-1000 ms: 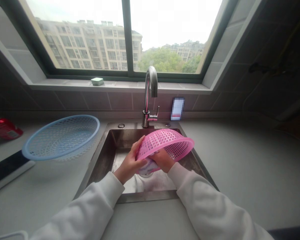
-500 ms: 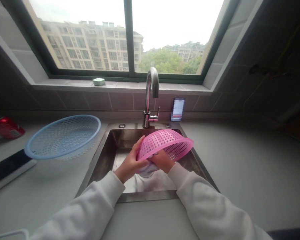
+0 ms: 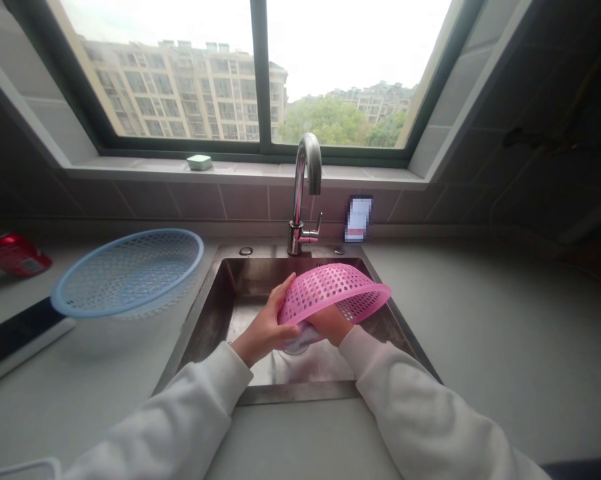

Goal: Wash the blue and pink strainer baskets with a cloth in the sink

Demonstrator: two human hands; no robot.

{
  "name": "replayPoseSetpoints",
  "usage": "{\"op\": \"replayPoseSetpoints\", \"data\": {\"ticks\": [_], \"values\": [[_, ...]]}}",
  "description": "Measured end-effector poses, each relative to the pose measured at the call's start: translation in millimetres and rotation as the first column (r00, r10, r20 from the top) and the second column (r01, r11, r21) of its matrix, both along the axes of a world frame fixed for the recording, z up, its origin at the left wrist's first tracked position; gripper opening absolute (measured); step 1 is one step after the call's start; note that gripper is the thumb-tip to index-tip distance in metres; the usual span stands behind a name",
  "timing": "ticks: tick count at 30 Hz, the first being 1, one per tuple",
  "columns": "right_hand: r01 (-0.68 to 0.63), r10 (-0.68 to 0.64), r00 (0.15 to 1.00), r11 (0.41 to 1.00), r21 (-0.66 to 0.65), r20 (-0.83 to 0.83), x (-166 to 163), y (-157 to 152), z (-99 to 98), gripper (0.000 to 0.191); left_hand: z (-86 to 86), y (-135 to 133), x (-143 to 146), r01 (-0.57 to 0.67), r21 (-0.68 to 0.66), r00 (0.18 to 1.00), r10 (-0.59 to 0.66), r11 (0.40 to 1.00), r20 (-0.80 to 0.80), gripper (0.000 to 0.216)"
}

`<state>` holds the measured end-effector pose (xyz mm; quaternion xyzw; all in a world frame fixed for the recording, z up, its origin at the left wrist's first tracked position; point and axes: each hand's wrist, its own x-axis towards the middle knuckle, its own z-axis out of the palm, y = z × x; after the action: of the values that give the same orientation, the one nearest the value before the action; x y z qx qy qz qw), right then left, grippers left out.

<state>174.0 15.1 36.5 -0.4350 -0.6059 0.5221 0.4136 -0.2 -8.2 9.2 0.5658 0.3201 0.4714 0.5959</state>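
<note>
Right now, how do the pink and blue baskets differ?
Pose: the pink basket is tipped, its opening slanting downward; the blue basket stands mouth up.
Place: pink is held over the sink; blue sits on the counter to its left.
Handling: the left hand grips pink; no hand touches blue.
Shared: both are perforated, with a solid rim.

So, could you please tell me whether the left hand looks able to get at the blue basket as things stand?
Probably not right away: its grip is taken up by the pink basket. Otherwise the way looks free, since the blue basket sits left of the sink with nothing standing between.
</note>
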Motion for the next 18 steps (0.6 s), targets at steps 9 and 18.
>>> {"op": "replayPoseSetpoints", "data": {"ticks": [9, 18], "values": [[-0.034, -0.032, 0.930, 0.985, -0.171, -0.367, 3.8, -3.1, -5.8, 0.035, -1.8, 3.9, 2.0, 0.056, -0.008, 0.996, -0.056, 0.998, 0.069, 0.122], [0.030, -0.041, 0.984, 0.998, -0.062, -0.176, 3.1, -3.1, -3.3, 0.037, -2.1, 2.6, -2.1, -0.056, 0.026, 0.996, 0.054, 0.998, 0.074, 0.127]]}}
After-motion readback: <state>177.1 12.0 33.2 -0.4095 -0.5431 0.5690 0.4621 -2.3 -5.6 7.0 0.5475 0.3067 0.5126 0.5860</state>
